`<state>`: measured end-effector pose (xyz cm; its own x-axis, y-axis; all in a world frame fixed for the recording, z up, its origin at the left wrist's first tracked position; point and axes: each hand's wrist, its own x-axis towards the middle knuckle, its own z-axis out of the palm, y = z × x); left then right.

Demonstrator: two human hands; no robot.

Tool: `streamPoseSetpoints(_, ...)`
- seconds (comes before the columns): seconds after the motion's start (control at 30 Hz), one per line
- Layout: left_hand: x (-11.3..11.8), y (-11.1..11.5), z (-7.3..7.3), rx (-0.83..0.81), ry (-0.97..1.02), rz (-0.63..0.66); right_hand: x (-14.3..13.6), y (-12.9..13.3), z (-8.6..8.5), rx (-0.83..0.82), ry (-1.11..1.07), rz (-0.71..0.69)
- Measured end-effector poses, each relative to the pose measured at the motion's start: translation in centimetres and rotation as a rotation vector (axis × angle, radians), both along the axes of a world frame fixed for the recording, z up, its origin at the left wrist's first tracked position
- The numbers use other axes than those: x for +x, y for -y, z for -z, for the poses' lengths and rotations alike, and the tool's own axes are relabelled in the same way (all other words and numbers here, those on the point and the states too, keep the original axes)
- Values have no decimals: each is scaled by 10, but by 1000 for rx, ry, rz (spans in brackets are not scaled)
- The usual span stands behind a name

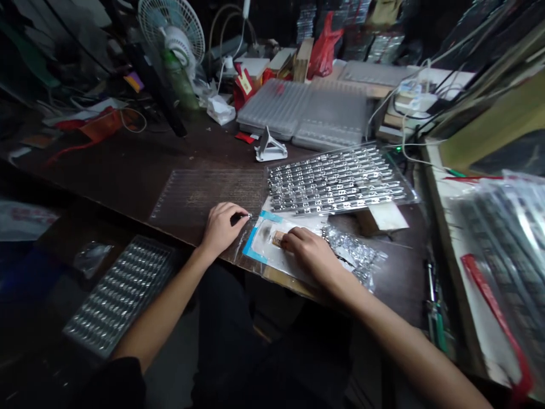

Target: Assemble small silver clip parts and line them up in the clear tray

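My left hand (221, 228) is closed in a pinch near the table's front edge. A small shiny metal part (249, 216) shows at its fingertips. My right hand (310, 253) is curled over a white work sheet (260, 241) with blue tape along its edges. Its fingertips rest on a small tan block (278, 238), partly hidden by the fingers. A heap of small silvery metal parts (355, 253) lies right beside that hand. Behind it sits a clear tray filled with rows of shiny metal parts (334, 179). Another clear ridged tray (208, 196) lies flat behind my left hand.
Stacked clear plastic trays (304, 111) and a white stand (271, 146) are at the back. A fan (172, 31) stands at back left. Below the table at left is a filled tray (121, 295). Green-handled tools (436, 324) and bagged parts (506, 244) line the right.
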<state>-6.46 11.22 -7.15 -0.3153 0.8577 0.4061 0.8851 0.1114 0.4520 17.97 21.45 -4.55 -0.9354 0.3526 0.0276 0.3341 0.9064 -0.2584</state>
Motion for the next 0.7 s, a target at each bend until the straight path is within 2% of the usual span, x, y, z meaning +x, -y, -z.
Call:
streamPoseSetpoints(0.17,-11,15,-8,-63,-110,-70,-1,1,-1,37,3,-53)
streamPoseSetpoints(0.27,1,13,-18,-48,-134,-102,2,-4,-4,-77,-47,-61)
streamPoseSetpoints(0.37,29,-8,-23,-7,-52,39,13,-15,-12,-182,-103,20)
streamPoseSetpoints(0.47,61,-41,-23,17,16,183,30,-28,-20,-145,2,178)
streamPoseSetpoints(0.57,82,-69,-21,12,6,224,40,-35,-26,-152,169,264)
streamPoseSetpoints(0.7,91,-87,-20,10,-31,198,39,-31,-29,-141,232,241)
